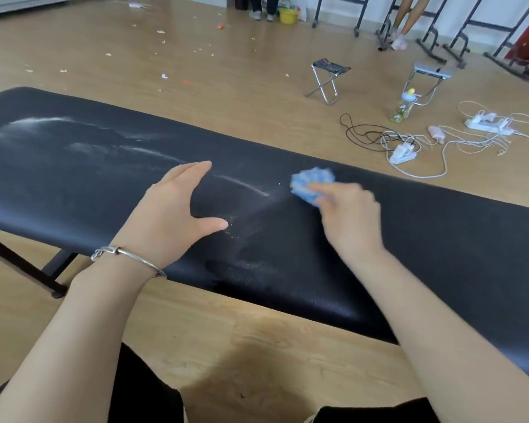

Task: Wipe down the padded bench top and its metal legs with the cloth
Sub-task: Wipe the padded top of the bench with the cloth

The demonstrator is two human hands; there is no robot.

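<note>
Wooden floor (226, 71) all round, littered with scraps at the far side; folding stools (329, 80), a bottle (405, 106) and power strips (403, 151) with tangled cable lie well beyond the work. Black padded bench top (74, 178) runs across the whole view, left to right. Metal legs (28, 270) show only at lower left, under the near edge; no cloth near them, and their state is too dark to judge. Left hand (171, 215) is spread open over the middle of the pad, fingers straight and together, thumb wide, holding nothing; whether the palm bears on the pad cannot be told. A thin bracelet (129, 254) sits on that wrist. Right hand (348, 218), motion-blurred, has its fingers curled onto the cloth (310, 183) — a small blue bunched wad, pressed on the pad toward the far edge, just right of the left hand. White powder streaks (37, 123) cover the left half of the pad, and one thin line (242, 184) runs up almost to the cloth; fine specks lie by the left thumb. The pad to the right of the cloth looks dark and clean. Judgement: top roughly half wiped, working right to left — the dusty left half is left to do, then the legs, which look not yet begun.
</note>
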